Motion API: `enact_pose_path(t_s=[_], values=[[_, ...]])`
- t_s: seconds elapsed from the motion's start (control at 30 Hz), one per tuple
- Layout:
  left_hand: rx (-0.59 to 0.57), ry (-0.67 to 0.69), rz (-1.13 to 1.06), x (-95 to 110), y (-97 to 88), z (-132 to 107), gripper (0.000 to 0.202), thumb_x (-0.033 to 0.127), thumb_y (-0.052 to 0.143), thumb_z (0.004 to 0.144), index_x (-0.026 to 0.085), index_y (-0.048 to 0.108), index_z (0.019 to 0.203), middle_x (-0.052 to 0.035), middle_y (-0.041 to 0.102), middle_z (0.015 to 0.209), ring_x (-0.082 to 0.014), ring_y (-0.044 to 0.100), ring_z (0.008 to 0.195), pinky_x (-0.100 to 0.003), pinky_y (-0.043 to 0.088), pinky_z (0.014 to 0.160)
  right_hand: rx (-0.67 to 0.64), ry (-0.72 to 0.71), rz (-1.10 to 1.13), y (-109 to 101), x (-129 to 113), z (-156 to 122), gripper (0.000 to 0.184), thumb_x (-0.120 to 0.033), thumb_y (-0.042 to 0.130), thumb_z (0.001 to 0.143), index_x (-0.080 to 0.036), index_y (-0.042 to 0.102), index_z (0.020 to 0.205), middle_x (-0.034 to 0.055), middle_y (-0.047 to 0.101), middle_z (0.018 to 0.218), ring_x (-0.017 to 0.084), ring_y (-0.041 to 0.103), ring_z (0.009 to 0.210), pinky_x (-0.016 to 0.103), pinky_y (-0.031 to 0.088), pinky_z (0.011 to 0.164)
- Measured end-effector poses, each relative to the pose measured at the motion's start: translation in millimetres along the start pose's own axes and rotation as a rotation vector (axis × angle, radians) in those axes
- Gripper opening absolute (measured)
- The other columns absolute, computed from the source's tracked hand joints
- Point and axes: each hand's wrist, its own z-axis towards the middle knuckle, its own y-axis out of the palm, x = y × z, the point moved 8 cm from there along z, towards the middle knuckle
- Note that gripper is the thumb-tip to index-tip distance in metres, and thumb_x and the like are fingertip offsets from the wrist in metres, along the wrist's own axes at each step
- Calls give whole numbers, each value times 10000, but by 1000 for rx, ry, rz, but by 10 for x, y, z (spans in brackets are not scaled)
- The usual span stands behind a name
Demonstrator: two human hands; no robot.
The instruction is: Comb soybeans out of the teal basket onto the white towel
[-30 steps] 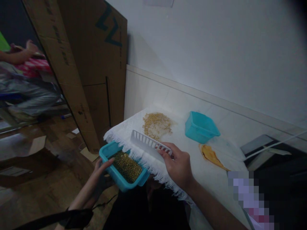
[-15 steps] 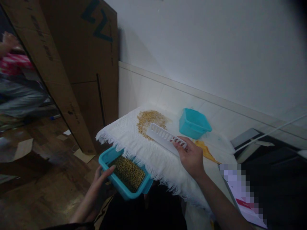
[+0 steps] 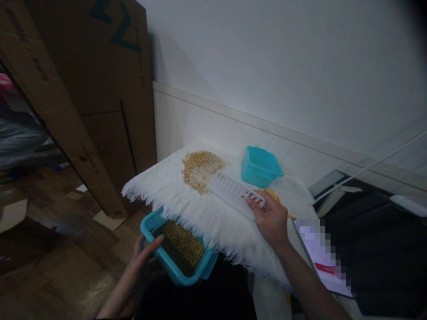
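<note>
My left hand (image 3: 142, 258) grips the near-left rim of a blue plastic basin (image 3: 183, 280), thumb over the edge, below the table's front edge. Inside it lie yellowish soybeans (image 3: 191, 249) beside smaller dark green ones. In my right hand (image 3: 271, 218) is a white slotted plastic tray (image 3: 230, 195), held tilted over the white fringed cloth (image 3: 160, 178). Its far end reaches the edge of a spread patch of soybeans (image 3: 196, 162) on the cloth. The fringe hangs over the basin's far rim.
Behind my right hand stands a second blue basin (image 3: 262, 166), near the wall. A yellow cloth (image 3: 271, 195) lies beside it, partly hidden. A tall cardboard box (image 3: 100, 89) rises at left. Papers (image 3: 320, 253) and a black object (image 3: 383, 249) are at right.
The view has shifted a little, so the table and box appear further left. The white tray has moved slightly right relative to the soybean patch. Both hands keep their holds.
</note>
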Motion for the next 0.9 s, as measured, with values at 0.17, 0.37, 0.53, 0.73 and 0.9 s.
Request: enact_pose_path(t_s=[0.17, 0.37, 0.53, 0.73, 0.9], values=[[19, 3, 78, 32, 12, -59, 1002, 567, 1034, 831, 419, 473, 1649, -84, 800, 1154, -360, 894, 1005, -502, 741, 865, -32, -17, -11, 8, -9, -32, 190, -408, 816, 1001, -235, 895, 1013, 43, 860, 798, 222, 762, 600, 296, 597, 546], [27, -7, 48, -4, 22, -50, 1048, 557, 1067, 773, 429, 486, 1636, -76, 799, 1145, -372, 890, 1016, -514, 737, 864, -89, -10, 6, 75, 30, -18, 197, -402, 823, 1026, -229, 905, 1071, 44, 872, 827, 220, 787, 635, 284, 612, 570], [39, -8, 59, 5, 2, -42, 1064, 583, 1070, 759, 434, 485, 1635, -116, 788, 1264, -388, 888, 1040, -519, 744, 848, -156, -14, 16, 142, 78, 5, 210, -406, 826, 1016, -228, 911, 1088, 45, 868, 820, 218, 775, 628, 281, 598, 555], [19, -18, 45, 51, 29, -103, 1212, 522, 1122, 674, 433, 448, 1677, -113, 809, 1274, -403, 892, 1081, -522, 748, 882, -93, 17, 17, 143, -34, -71, 187, -385, 798, 1038, -231, 894, 1084, 34, 844, 805, 215, 753, 640, 296, 592, 600], [40, 2, 68, 24, -13, -34, 1109, 582, 1065, 763, 425, 461, 1679, -135, 783, 1347, -392, 894, 1055, -549, 756, 878, -101, 55, 69, 138, -64, -68, 197, -412, 815, 1032, -235, 889, 1075, 47, 869, 861, 228, 781, 680, 305, 614, 620]])
